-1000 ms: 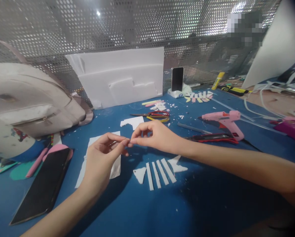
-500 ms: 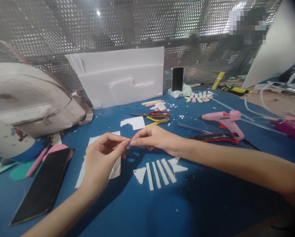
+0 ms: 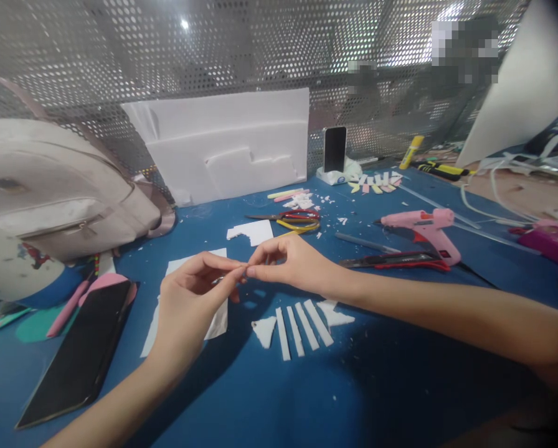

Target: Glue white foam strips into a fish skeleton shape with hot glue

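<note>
My left hand point(image 3: 190, 305) and my right hand point(image 3: 288, 264) meet fingertip to fingertip above the blue table point(image 3: 307, 398). Both are pinched shut on something tiny that I cannot make out. Under the left hand lies a white sheet point(image 3: 216, 323). Just below the right hand, several thin white foam strips point(image 3: 302, 325) lie side by side, with a white triangle scrap point(image 3: 264, 330) on their left and another scrap point(image 3: 334, 314) on their right.
A black phone point(image 3: 80, 354) lies at the left by a pale backpack point(image 3: 50, 193). White foam board point(image 3: 223, 146) leans on the perforated wall. Scissors point(image 3: 293, 219), a pink glue gun point(image 3: 423, 229), a red cutter point(image 3: 395, 261) and an upright phone point(image 3: 335, 149) sit behind.
My right hand's fingers flattened, then curled again at the pinch. Both hands stay in nearly the same place.
</note>
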Demonstrator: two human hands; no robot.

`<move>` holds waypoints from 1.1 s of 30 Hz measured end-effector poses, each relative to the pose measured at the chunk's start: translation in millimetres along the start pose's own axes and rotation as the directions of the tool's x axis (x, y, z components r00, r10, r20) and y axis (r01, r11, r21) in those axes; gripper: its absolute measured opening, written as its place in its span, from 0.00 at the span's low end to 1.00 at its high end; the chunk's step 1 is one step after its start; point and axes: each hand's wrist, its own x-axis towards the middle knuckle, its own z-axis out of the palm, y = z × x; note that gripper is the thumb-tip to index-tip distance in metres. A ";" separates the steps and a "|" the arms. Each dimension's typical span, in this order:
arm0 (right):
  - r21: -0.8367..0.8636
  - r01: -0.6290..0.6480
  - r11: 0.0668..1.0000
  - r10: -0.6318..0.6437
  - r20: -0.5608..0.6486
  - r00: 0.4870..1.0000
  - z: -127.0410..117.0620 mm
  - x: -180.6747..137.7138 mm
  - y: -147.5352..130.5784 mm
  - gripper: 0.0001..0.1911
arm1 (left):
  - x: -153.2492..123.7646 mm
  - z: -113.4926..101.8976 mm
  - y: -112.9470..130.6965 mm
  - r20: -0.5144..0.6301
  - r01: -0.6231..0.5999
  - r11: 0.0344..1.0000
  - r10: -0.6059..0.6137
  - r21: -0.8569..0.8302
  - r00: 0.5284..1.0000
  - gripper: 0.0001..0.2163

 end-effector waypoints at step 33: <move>-0.032 0.100 0.994 -0.101 -0.031 0.994 -4.6 3.2 2.0 0.10 | 12.5 -12.0 -13.0 -0.014 0.134 0.991 -0.135 -0.013 0.991 0.09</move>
